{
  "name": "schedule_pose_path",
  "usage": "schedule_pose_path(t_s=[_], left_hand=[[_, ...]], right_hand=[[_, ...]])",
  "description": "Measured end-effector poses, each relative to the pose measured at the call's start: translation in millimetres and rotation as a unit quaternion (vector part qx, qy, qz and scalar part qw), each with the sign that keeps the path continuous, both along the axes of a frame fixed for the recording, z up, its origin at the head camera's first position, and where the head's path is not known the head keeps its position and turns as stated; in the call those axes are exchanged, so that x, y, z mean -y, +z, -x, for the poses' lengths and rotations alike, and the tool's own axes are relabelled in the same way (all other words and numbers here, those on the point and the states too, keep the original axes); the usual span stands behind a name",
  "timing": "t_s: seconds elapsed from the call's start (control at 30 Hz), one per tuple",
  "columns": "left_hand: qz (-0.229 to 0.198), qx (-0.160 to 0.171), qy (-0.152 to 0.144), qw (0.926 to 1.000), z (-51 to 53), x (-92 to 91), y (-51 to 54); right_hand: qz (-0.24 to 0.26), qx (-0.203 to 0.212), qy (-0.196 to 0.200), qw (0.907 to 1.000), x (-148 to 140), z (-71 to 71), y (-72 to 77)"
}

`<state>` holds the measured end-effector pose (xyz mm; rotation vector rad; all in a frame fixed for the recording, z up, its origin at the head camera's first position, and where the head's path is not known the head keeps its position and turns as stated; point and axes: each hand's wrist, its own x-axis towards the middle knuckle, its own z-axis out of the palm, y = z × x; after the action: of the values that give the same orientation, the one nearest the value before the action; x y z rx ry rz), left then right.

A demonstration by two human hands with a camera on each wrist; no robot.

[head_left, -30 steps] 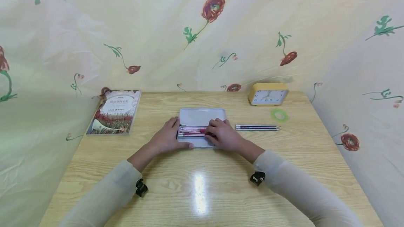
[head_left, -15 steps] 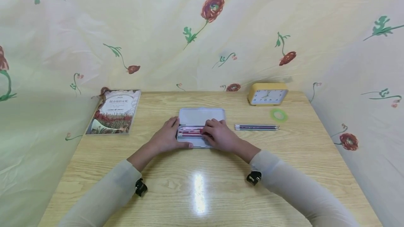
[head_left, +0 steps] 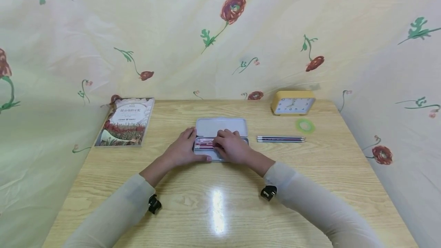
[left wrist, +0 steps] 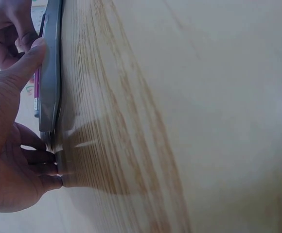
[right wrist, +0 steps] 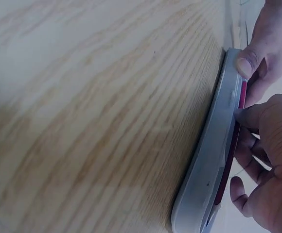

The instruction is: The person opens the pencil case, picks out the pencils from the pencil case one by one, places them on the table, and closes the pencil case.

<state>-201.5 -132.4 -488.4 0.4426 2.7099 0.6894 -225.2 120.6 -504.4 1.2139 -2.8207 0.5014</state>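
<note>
An open pale metal pencil case lies mid-table, its lid tipped back. Inside are several red and pink pencils, partly covered by my right hand. My left hand grips the case's left end, thumb along the front edge and fingers at the side. My right hand reaches into the case with bent fingers. In the right wrist view, its thumb and fingers pinch a dark red pencil running along the rim. The left wrist view shows a pencil's eraser end above the case wall.
Several dark striped pencils lie right of the case. Behind them are a green tape ring and a yellow clock. A book lies at the far left. A floral cloth hangs behind the table.
My right hand has slid left along the case, covering more of the pencils and uncovering the case's right end. The left hand and the case have stayed in place.
</note>
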Motion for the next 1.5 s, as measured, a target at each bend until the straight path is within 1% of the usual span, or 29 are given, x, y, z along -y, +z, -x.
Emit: schedule_pose_path(t_s=[0.1, 0.13, 0.17, 0.2, 0.3, 0.37, 0.4, 0.5, 0.6, 0.77, 0.87, 1.0, 1.17, 1.23, 1.37, 1.5], left_hand=[[0.000, -0.001, -0.001, 1.0000, -0.2, -0.1, 0.8], [0.001, -0.001, -0.001, 1.0000, -0.2, -0.1, 0.9], [0.002, -0.002, -0.001, 1.0000, -0.1, -0.2, 0.8], [0.003, -0.002, -0.001, 1.0000, 0.0, -0.1, 0.8], [0.003, -0.003, -0.002, 1.0000, 0.3, 0.1, 0.9], [0.003, -0.003, -0.001, 1.0000, 0.2, 0.2, 1.4], [0.002, -0.002, -0.001, 1.0000, 0.2, 0.1, 1.7], [0.001, 0.001, 0.000, 1.0000, 0.1, -0.1, 1.7], [-0.002, 0.003, 0.002, 1.0000, -0.1, -0.7, 0.8], [-0.003, -0.003, 0.002, 1.0000, -0.7, -0.7, 0.4], [-0.003, -0.003, 0.000, 1.0000, -1.4, -0.5, 1.4], [-0.007, -0.004, 0.000, 1.0000, -1.7, 0.0, 1.6], [-0.013, -0.001, 0.003, 0.9999, -1.7, -0.1, -0.5], [-0.015, 0.001, 0.003, 0.9999, -1.5, -0.2, -1.4], [-0.012, 0.002, -0.001, 0.9999, -0.8, 0.2, -1.8], [-0.015, 0.003, 0.000, 0.9999, -0.9, 0.5, -1.4]], right_hand=[[-0.001, 0.001, 0.003, 1.0000, 1.0, -0.9, 2.6], [-0.003, 0.006, -0.002, 1.0000, 3.9, -6.1, 12.0], [-0.005, 0.001, -0.001, 1.0000, 3.8, -7.6, 13.3], [-0.008, 0.006, -0.006, 0.9999, 6.9, -12.6, 22.5], [-0.021, 0.002, -0.015, 0.9997, 9.7, -14.7, 24.8], [-0.036, -0.009, -0.018, 0.9991, 11.0, -15.8, 25.9], [-0.044, -0.006, -0.021, 0.9988, 13.0, -17.7, 30.6], [-0.063, -0.037, -0.024, 0.9970, 13.2, -19.0, 31.8], [-0.068, -0.079, -0.023, 0.9942, 10.4, -19.9, 32.7], [-0.073, -0.159, -0.017, 0.9845, 0.7, -19.9, 33.6], [-0.081, -0.187, -0.015, 0.9788, -7.5, -19.5, 33.4], [-0.083, -0.192, -0.017, 0.9777, -20.6, -19.2, 35.3], [-0.062, -0.191, -0.024, 0.9794, -43.5, -20.1, 37.7], [-0.056, -0.183, -0.032, 0.9810, -55.2, -20.2, 37.5], [-0.053, -0.172, -0.053, 0.9823, -82.8, -18.8, 33.1], [-0.045, -0.173, -0.074, 0.9811, -112.5, -17.5, 27.3]])
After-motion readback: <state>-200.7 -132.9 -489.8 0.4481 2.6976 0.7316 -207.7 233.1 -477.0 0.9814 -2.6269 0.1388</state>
